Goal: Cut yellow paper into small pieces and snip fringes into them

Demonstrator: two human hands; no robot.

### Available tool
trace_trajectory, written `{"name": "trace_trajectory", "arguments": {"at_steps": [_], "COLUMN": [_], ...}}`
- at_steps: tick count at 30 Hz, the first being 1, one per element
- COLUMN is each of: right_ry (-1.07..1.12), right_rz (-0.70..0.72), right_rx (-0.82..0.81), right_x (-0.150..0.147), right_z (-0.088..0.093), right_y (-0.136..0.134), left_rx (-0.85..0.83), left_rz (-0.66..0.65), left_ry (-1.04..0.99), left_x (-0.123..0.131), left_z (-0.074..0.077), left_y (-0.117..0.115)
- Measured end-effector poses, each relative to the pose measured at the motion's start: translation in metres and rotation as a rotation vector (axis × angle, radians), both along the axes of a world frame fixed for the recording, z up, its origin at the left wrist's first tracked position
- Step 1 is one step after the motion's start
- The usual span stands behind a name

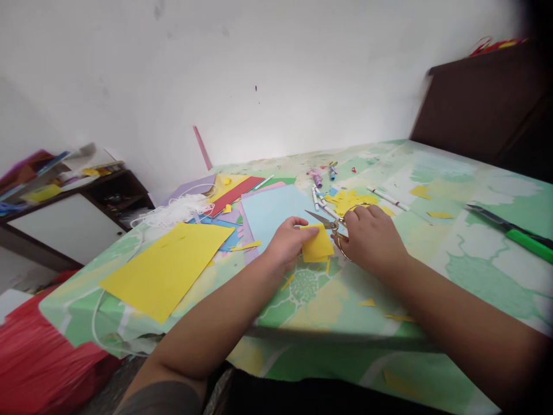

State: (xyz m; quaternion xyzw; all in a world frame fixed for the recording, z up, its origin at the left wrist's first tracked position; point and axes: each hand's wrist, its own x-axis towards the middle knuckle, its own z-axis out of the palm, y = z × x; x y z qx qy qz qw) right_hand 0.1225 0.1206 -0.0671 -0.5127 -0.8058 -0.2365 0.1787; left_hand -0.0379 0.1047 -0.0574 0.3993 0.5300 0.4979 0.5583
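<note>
Clamped a small yellow paper square (pixel 318 246) between the thumb and fingers of the left hand (pixel 287 242), above the near part of the smooth tablecloth (pixel 458 276). Gripped pointed metal scissors (pixel 333 226) in the right hand (pixel 374 233), with fingers closed around the gold-coloured loop handles and with slim grey blades parted near the square's top edge. Could not tell blade contact with the paper for certain. Saw around the hands thin yellow slivers (pixel 288 282) strewn over green, white and yellow floral print.

Noticed just beyond the scissors a heap of ragged yellow scraps (pixel 352 200) and slender white markers (pixel 316 197), with small marks too blurred to read. Found leftward a flat pale blue sheet (pixel 276 210), a large straight-edged yellow sheet (pixel 168 271), a long red strip (pixel 237 195) and a loose tangle of white string (pixel 177 208). Spotted at far right a green-handled knife (pixel 529 243) with a dark blade. Saw farther out a scuffed white wall (pixel 302 75), a dark brown cabinet (pixel 488 98) and a crinkled red plastic bag (pixel 47 357).
</note>
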Motion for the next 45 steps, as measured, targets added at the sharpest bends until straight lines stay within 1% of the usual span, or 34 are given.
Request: {"name": "trace_trajectory", "arguments": {"at_steps": [5, 7, 11, 16, 23, 29, 34, 39, 45], "right_ry": [0.009, 0.031, 0.059, 0.048, 0.024, 0.052, 0.067, 0.058, 0.041], "right_rz": [0.009, 0.014, 0.015, 0.007, 0.005, 0.066, 0.112, 0.059, -0.056], "right_rx": [0.06, 0.057, 0.034, 0.017, 0.008, -0.054, -0.034, -0.113, -0.181], "right_x": [0.0029, 0.0045, 0.0076, 0.0074, 0.0045, 0.0054, 0.0073, 0.0054, 0.0039], "right_z": [0.0001, 0.0005, 0.0011, 0.0011, -0.0017, -0.0019, 0.0027, 0.0026, 0.006], "right_y": [0.0025, 0.0043, 0.0076, 0.0071, 0.0056, 0.0079, 0.0079, 0.0068, 0.0037], "left_rx": [-0.042, -0.056, -0.031, -0.002, -0.042, -0.06, -0.062, -0.047, -0.07], "left_rz": [-0.043, -0.073, -0.081, -0.088, -0.116, -0.128, -0.123, -0.11, -0.156], "left_ry": [-0.117, -0.137, -0.156, -0.127, -0.1, -0.111, -0.085, -0.083, -0.079], "left_x": [-0.0005, -0.0008, -0.0015, -0.0023, -0.0013, -0.0021, -0.0033, -0.0016, -0.0022], "left_z": [0.0031, 0.0038, 0.0036, 0.0029, 0.0011, 0.0035, 0.0062, 0.0024, -0.0011], "left_y": [-0.0024, -0.0033, -0.0045, -0.0048, -0.0047, -0.0067, -0.0094, -0.0081, -0.0035]}}
